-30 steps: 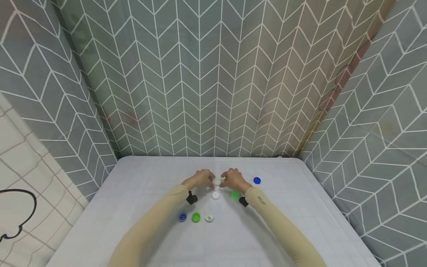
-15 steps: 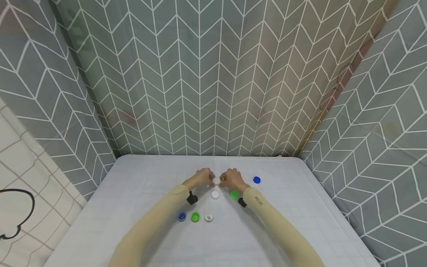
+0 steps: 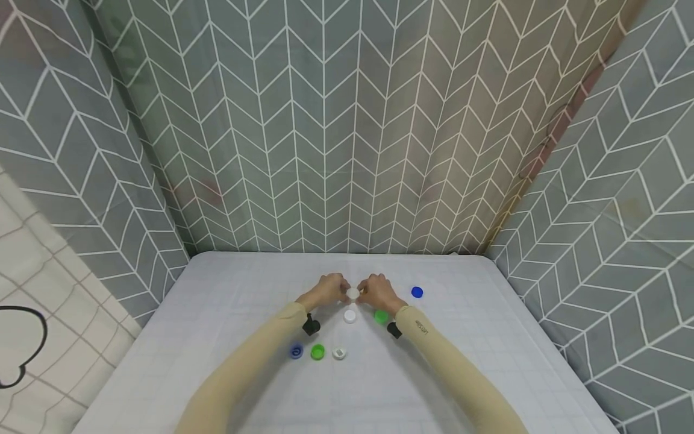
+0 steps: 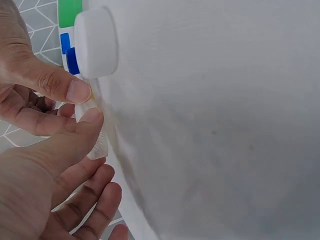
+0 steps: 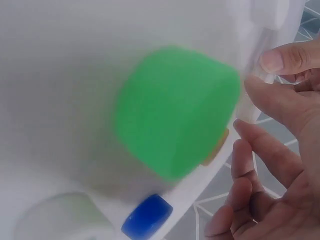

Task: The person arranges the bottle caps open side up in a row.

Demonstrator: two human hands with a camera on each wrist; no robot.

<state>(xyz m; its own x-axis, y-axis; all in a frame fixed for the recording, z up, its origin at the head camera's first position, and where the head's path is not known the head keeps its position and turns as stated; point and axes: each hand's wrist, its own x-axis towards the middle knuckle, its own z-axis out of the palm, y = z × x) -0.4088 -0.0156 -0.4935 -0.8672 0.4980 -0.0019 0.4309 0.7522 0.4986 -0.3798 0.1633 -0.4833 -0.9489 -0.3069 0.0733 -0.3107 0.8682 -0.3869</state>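
Between the two hands is a translucent whitish cap [image 3: 353, 293] with a finely ribbed side, best seen in the left wrist view as a ribbed cap [image 4: 100, 145]. My left hand [image 3: 329, 289] grips its left side with thumb and fingers. From the opposite side my right hand [image 3: 379, 292] pinches it, thumb tip close to the left thumb. The right hand's other fingers [image 5: 272, 152] spread loosely below. Part of the cap hides behind the thumbs. Just in front of the hands lie a white cap [image 3: 349, 316] and a green cap [image 3: 381, 316].
A blue cap [image 3: 417, 292] lies right of the right hand. Nearer on the white-covered table [image 3: 434, 386] are a blue cap [image 3: 296, 351], a green cap [image 3: 317, 352] and a white cap [image 3: 339, 354] in a row. A yellow-orange piece [image 5: 217, 147] shows behind the green cap.
Both hands have drawn slightly closer together around the translucent cap since one second ago. The caps on the table have stayed where they were.
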